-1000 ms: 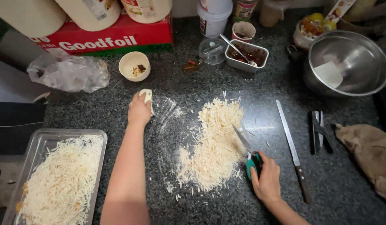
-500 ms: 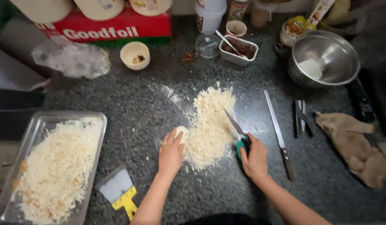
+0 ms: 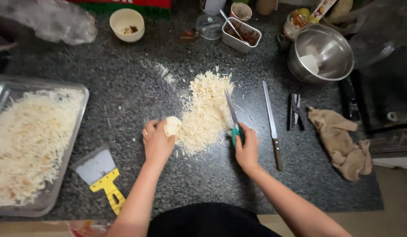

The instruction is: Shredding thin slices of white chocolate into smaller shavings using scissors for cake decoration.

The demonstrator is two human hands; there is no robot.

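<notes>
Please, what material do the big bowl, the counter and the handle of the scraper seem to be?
Bowl: probably stainless steel, brushed grey with soft reflections. Counter: looks like polished granite or similar stone, dark with fine light speckles. Scraper handle: apparently yellow plastic, matte and moulded; its blade looks like dull grey metal.

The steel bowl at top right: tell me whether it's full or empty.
Nearly empty. The steel bowl shows bare shiny metal inside, with only one pale lump lying on its bottom.
</notes>
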